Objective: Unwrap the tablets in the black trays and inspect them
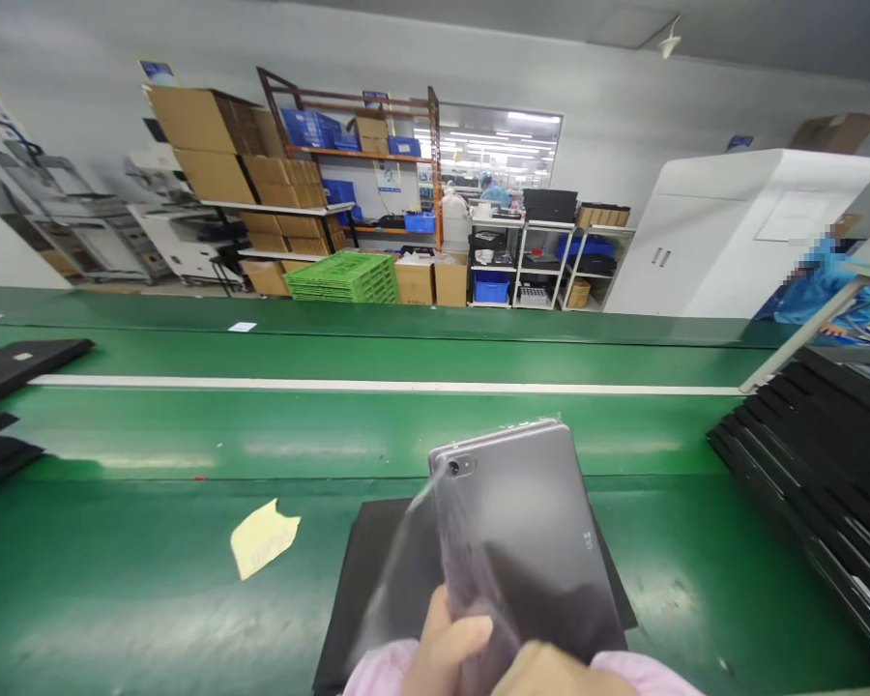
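Observation:
A grey tablet (pixel 529 532), its back with the camera facing me, is tilted up in front of me. Clear plastic film (pixel 471 561) hangs loosely along its left side. My left hand (pixel 446 643) has thumb and fingers closed on the film by the tablet's lower left edge. At the bottom edge of the picture my right hand (pixel 562 674) is at the tablet's lower end; its fingers are blurred and mostly hidden. Beneath the tablet a black sheet or tray (pixel 377 561) lies on the green work surface (pixel 152 619).
A torn yellow paper (pixel 263 537) lies at left. Black trays are stacked at the right (pixel 819 483) and far left (pixel 25 367). A white strip (pixel 333 385) crosses the green surface. Behind stand green crates (pixel 344 278), shelves and a white cabinet (pixel 717 232). A person in blue (pixel 812 290) is at far right.

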### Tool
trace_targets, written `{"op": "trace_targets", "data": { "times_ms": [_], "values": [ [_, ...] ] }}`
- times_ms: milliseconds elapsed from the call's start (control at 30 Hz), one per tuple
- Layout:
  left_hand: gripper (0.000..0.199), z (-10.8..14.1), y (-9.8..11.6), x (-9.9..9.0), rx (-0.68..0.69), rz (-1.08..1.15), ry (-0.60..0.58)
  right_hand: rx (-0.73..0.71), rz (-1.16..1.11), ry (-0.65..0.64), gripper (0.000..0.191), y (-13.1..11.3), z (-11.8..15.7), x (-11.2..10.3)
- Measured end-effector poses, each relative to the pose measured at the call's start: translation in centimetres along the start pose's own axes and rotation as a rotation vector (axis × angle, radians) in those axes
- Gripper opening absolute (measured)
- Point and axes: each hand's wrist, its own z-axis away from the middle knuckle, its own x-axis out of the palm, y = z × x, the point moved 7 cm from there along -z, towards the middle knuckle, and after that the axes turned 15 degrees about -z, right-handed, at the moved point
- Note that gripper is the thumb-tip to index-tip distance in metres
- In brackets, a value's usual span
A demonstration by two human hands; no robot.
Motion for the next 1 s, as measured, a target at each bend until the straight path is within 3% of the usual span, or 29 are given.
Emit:
{"op": "trace_targets", "data": {
  "times_ms": [67, 167, 200, 233, 300, 400, 467, 567, 667, 733, 833, 900, 1000],
  "values": [
    [0.033, -0.1, 0.6, -0.3, 0.001, -0.037, 0.010, 0.044, -0.021, 0.178, 0.035, 0.9, 0.9, -3.9],
    [0.032, -0.5, 1.5, -0.9, 0.007, -0.088, 0.044, 0.183, -0.070, 0.654, 0.017, 3.9, 3.3, -10.0],
    [0.033, -0.6, 1.7, -1.2, 0.004, -0.098, 0.063, 0.243, -0.091, 0.765, 0.016, 5.1, 4.0, -10.9],
    [0.033, -0.7, 1.8, -1.5, 0.000, -0.106, 0.085, 0.293, -0.122, 0.800, 0.027, 6.3, 4.4, -11.0],
    [0.034, -1.0, 1.7, -2.2, -0.018, -0.125, 0.123, 0.327, -0.226, 0.679, 0.042, 8.1, 3.8, -9.3],
    [0.039, -1.5, 1.7, -3.6, -0.048, -0.176, 0.159, 0.282, -0.382, 0.512, 0.027, 9.5, 2.5, -6.0],
    [0.042, -1.9, 1.9, -4.7, -0.073, -0.240, 0.174, 0.280, -0.401, 0.506, 0.026, 10.3, 2.3, -5.2],
    [0.046, -2.3, 2.7, -6.4, -0.135, -0.316, 0.174, 0.317, -0.467, 0.551, 0.032, 11.3, 3.0, -6.3],
    [0.052, -2.7, 3.8, -8.3, -0.155, -0.326, 0.183, 0.324, -0.547, 0.597, 0.038, 10.5, 4.2, -8.9],
    [0.051, -3.0, 4.5, -9.9, -0.128, -0.328, 0.221, 0.334, -0.387, 0.634, 0.041, 9.1, 4.6, -11.0],
    [0.043, -3.5, 5.1, -11.5, -0.100, -0.322, 0.256, 0.563, 0.213, 0.694, 0.049, 8.6, 4.7, -12.4],
    [0.040, -3.6, 5.1, -11.7, -0.086, -0.298, 0.261, 0.753, 0.556, 0.664, 0.054, 10.2, 4.0, -11.5],
    [0.037, -3.3, 4.8, -10.7, -0.079, -0.252, 0.272, 0.823, 0.650, 0.574, 0.057, 14.4, 2.0, -8.3]
  ]
}}
